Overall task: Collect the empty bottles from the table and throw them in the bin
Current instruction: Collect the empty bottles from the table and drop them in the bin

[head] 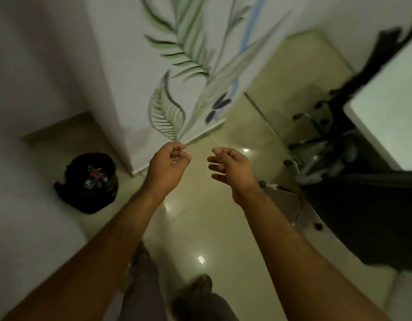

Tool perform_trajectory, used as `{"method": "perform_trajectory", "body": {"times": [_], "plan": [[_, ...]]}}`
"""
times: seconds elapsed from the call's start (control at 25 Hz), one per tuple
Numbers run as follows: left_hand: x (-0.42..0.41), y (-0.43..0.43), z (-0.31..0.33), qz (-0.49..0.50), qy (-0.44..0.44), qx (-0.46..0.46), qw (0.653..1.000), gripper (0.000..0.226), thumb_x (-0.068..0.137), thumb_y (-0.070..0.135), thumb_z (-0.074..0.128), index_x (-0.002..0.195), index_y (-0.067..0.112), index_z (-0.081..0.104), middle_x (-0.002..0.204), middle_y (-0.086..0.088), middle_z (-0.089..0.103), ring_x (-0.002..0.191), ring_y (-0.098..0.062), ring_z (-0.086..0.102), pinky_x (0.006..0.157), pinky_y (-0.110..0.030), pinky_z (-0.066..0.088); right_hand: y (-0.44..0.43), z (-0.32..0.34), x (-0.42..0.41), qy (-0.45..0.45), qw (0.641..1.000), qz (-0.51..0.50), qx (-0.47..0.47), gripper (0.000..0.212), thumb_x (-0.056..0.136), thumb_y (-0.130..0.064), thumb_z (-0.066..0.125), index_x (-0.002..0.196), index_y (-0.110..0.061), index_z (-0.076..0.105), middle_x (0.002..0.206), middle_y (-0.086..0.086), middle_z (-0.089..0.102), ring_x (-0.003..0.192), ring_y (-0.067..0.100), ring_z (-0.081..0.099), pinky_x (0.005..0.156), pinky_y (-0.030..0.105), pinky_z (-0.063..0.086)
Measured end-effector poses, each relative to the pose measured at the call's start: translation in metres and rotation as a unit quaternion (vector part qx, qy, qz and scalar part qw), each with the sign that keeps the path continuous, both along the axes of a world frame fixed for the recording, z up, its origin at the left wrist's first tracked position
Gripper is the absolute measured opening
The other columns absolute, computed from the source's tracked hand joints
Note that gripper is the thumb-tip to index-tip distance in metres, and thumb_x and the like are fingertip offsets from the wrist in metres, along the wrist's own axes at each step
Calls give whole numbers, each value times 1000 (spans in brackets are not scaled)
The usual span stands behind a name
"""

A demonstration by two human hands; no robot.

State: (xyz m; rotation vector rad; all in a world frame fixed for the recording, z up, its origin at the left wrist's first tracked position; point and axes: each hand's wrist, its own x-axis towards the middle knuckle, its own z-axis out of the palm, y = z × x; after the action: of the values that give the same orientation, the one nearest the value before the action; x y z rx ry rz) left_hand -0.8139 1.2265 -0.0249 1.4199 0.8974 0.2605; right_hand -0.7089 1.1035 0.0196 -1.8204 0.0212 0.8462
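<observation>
Both hands empty: left hand loosely curled, right hand with fingers spread, held over the floor. Bottles lie in the black-lined bin — low, to the left, well apart from either hand. Judged light, thin-walled, crushable; best gripped round the body. Table edge at right shows no bottles.

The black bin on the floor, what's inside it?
The black bin holds a pile of clear bottles, at least one with a red label. The image is blurred, so their number is unclear, and whatever lies beneath them is hidden.
</observation>
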Motion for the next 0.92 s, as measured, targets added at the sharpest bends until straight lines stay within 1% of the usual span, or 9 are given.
{"method": "perform_trajectory", "body": {"times": [0.16,0.24,0.32,0.4,0.48,0.6,0.68,0.76,0.92], "plan": [[59,-130,82,-158,-81,17,984,27,85,18,71,110,22,62,102,0,68,93,-11,64,88,-24,50,-174,74,15,-47,986,-155,37,16,96,-26,61,107,-16,67,94,3,72,81,16,67,70,30,54],[84,-211,112,-224,-108,30,968,26,85,16,71,108,22,62,99,2,68,92,-9,64,86,-22,50,-263,101,17,-86,969,-224,63,15,97,-24,60,107,-16,68,94,4,72,82,17,67,68,30,55],[101,-306,140,-278,-134,36,950,24,86,13,70,108,19,61,99,0,68,91,-9,64,78,-16,51,-356,127,11,-116,948,-283,92,15,99,-21,58,108,-16,68,94,4,72,81,15,66,67,28,55],[109,-396,161,-318,-152,28,935,23,87,12,69,104,23,60,101,-1,68,92,-9,64,74,-12,50,-441,147,1,-141,927,-332,107,15,98,-20,58,108,-17,68,93,3,72,79,12,66,67,26,55],[113,-490,179,-366,-164,35,915,23,88,16,69,107,26,61,105,0,68,97,-10,66,77,-17,51,-529,162,-12,-164,903,-381,115,14,98,-22,59,108,-18,68,93,2,72,79,11,67,68,26,56],[111,-613,209,-427,-179,57,885,30,89,21,67,118,23,60,109,2,66,99,-9,65,77,-22,54,-649,178,-35,-190,869,-444,102,10,97,-25,59,104,-23,67,95,1,71,83,12,66,73,30,55],[110,-684,233,-461,-186,67,865,32,90,22,66,121,23,59,109,4,64,97,-8,63,70,-18,55,-724,191,-50,-201,838,-497,100,10,97,-25,59,104,-22,66,95,0,71,84,13,66,75,32,54],[111,-741,255,-493,-203,64,844,32,90,21,66,122,21,59,109,3,65,96,-6,63,66,-13,51,-787,206,-56,-221,814,-529,97,10,97,-26,59,104,-22,66,97,0,71,87,14,66,73,31,54],[137,-850,278,-534,-240,58,808,35,90,18,67,123,18,58,110,-4,67,100,-11,65,77,-16,53,-887,226,-36,-254,785,-556,105,4,95,-28,62,96,-27,65,100,-1,70,86,14,66,69,31,51]]}}
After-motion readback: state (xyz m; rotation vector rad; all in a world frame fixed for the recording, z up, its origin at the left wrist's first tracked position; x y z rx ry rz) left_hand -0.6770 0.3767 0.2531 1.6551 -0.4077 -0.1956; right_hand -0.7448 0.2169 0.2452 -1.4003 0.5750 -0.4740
